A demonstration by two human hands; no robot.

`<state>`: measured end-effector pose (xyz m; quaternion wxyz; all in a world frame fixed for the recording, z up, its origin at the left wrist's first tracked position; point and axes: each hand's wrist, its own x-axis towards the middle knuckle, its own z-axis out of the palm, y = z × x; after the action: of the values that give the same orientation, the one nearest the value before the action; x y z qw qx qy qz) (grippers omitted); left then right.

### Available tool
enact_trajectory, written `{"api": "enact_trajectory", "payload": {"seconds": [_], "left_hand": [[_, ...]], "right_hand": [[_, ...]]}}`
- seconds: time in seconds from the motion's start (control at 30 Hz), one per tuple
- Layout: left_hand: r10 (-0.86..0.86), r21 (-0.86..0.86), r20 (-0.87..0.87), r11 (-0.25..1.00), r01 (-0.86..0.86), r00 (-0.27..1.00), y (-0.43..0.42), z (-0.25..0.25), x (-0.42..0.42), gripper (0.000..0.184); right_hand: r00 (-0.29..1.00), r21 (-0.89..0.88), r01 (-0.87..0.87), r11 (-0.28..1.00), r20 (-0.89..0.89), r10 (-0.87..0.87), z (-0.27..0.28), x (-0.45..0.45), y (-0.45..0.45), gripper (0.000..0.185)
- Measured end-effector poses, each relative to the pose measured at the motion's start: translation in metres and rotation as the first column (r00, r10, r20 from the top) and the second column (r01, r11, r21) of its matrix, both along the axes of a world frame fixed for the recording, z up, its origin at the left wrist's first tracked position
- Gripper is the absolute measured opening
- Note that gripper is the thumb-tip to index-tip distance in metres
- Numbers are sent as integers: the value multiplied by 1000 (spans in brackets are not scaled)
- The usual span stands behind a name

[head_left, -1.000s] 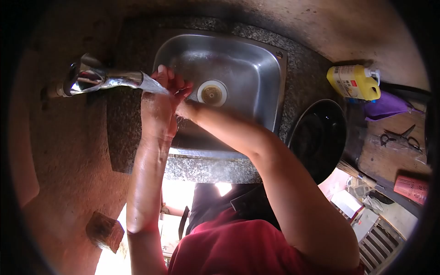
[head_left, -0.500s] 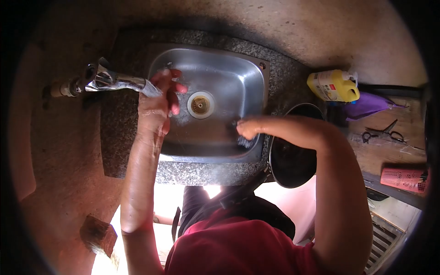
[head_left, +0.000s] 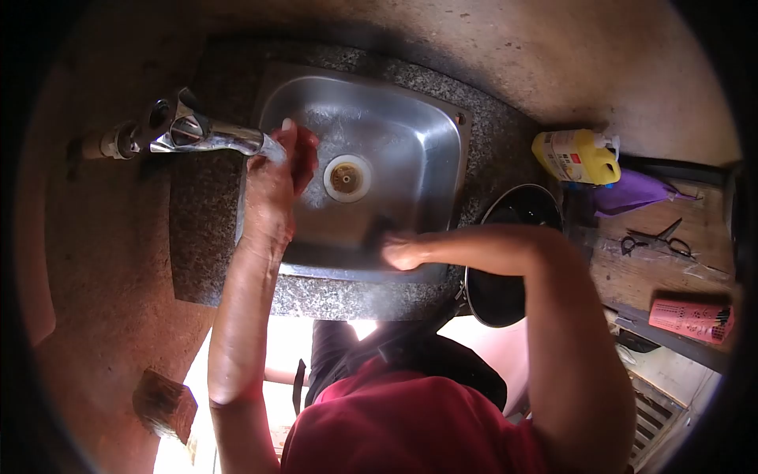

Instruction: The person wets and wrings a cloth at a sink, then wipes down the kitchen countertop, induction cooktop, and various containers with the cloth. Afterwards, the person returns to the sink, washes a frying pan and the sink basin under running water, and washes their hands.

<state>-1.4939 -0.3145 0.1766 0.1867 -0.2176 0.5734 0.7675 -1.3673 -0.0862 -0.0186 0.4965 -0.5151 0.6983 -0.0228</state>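
Observation:
My left hand (head_left: 283, 178) is under the mouth of the chrome tap (head_left: 217, 136), with water running onto it. Its fingers are loosely bent and parted, and nothing shows in them. Over the lower right part of the steel sink (head_left: 395, 150) is my right hand (head_left: 403, 251), its fingers smeared by motion, so their pose is unclear. Between and above the two hands lies the round drain (head_left: 347, 178). Both forearms look wet or bare, reaching in from below.
A black pan (head_left: 497, 296) rests right of the sink, partly behind my right forearm. Farther right are a yellow bottle (head_left: 575, 156), a purple cloth (head_left: 632, 193), scissors (head_left: 659, 239) and a pink patterned container (head_left: 688, 318). A speckled stone counter (head_left: 355, 299) surrounds the sink.
My right hand has left my left hand and moved right and down over the sink, then slightly back left. My left hand has stayed under the tap, its fingers shifting.

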Motion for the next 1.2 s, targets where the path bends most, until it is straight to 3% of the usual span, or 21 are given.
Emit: {"api": "enact_trajectory", "payload": {"seconds": [0.1,0.23,0.3,0.33,0.4,0.47,0.5,0.53,0.63,0.67,0.73,0.8,0.83,0.87,0.9,0.97,1.07,1.1,1.13,1.17,1.2], "left_hand": [[-52,66,-93,996,58,994,-3,-14,-4,28],[-104,63,-143,992,114,984,0,-8,-6,31],[-71,73,-149,994,82,986,3,-12,-3,32],[-69,75,-137,994,80,988,1,-14,-2,31],[-96,-5,-113,995,96,989,-1,-7,0,31],[-117,-58,-103,992,111,988,-3,-6,1,30],[-126,-77,-102,990,119,987,-6,-11,2,29],[-138,-98,-98,987,128,986,-7,-14,3,29],[-128,-46,-183,992,121,975,-3,-11,1,29],[-122,-50,-169,992,115,978,-3,-10,1,26],[-114,-69,-131,992,106,985,-7,-9,4,21],[-179,-166,-117,973,158,977,-13,-15,8,22],[-208,-213,-112,960,181,972,-16,-20,10,23],[-208,-204,-122,962,180,971,-20,-23,11,22],[-206,-194,-131,964,179,970,-24,-27,13,22],[-152,-166,-90,977,135,984,-31,-42,15,22],[-19,-116,79,993,28,997,-33,-65,9,27],[-4,60,92,998,-1,996,-31,-70,6,28],[4,233,108,972,-29,994,-29,-75,3,29],[4,398,126,916,-54,992,-28,-84,2,30],[-35,479,6,878,28,999,-28,-105,2,35]], "right_hand": [[923,-248,96,964,-341,-179,-21,7,-60,14],[517,-467,147,872,-715,-470,-47,-48,-127,16],[317,-516,304,801,-738,-596,-66,-101,-121,17],[228,-641,515,569,-537,-812,-80,-130,-108,15],[-250,-529,431,731,-848,-467,-131,-151,-59,13],[-53,-1,531,847,-998,32,-117,-130,19,11],[291,35,649,760,-934,-206,-87,-105,22,12],[478,124,795,594,-730,-488,-56,-79,24,15],[891,331,417,846,-335,-307,-64,-13,-28,21],[752,74,584,809,-425,-504,-57,-16,-53,19],[374,-457,718,525,-383,-845,-13,-20,-106,18],[262,-701,567,433,-345,-901,-40,-35,-106,20],[339,-710,443,547,-432,-836,-77,-60,-94,21],[213,-489,776,398,-391,-895,-58,-76,-91,22],[354,-257,865,430,-296,-887,-52,-92,-80,24],[649,-63,628,776,-508,-566,11,-102,-74,25],[147,-540,821,187,-117,-982,97,-101,-107,22],[-53,-440,877,-193,310,-949,102,-104,-126,22],[-275,-225,816,-533,661,-699,107,-107,-144,23],[-454,124,704,-699,836,-309,143,-108,-159,26],[-380,-28,646,-763,855,-353,125,-118,-174,29]]}}
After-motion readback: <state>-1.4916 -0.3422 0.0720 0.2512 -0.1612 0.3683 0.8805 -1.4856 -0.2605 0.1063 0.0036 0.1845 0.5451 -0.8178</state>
